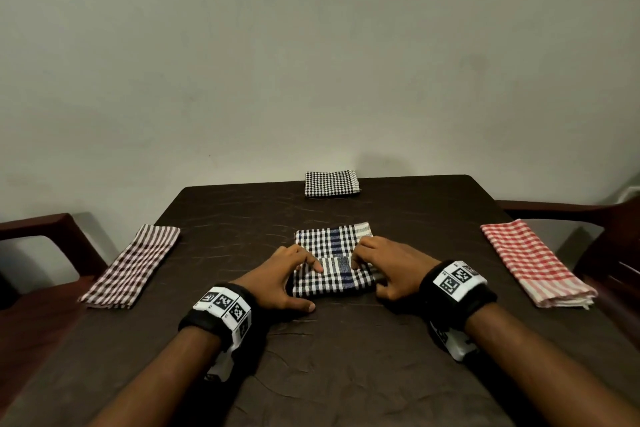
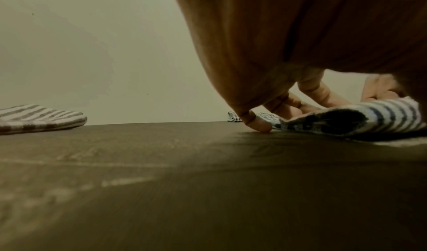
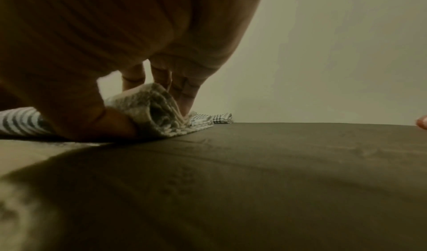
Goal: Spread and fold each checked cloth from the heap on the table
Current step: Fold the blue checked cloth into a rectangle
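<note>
A blue, black and white checked cloth (image 1: pixel 332 243) lies at the middle of the dark table (image 1: pixel 346 357), its near part turned over onto itself as a flap. My left hand (image 1: pixel 308 284) has bent fingers on top of the flap and its thumb on the table at the cloth's near left corner. In the left wrist view the flap (image 2: pixel 369 116) gapes open under the left hand (image 2: pixel 277 118). My right hand (image 1: pixel 367 279) pinches the fold's right end. The right wrist view shows the right hand (image 3: pixel 152 118) with its thumb in front of the rolled cloth (image 3: pixel 159 112) and fingers on top.
Three folded cloths lie around: brown-and-white (image 1: pixel 135 264) at the left edge, red-and-white (image 1: pixel 533 260) at the right edge, small black-and-white checks (image 1: pixel 330 183) at the far edge by the wall. A dark chair stands on each side, left (image 1: pixel 41 229) and right (image 1: pixel 609 219).
</note>
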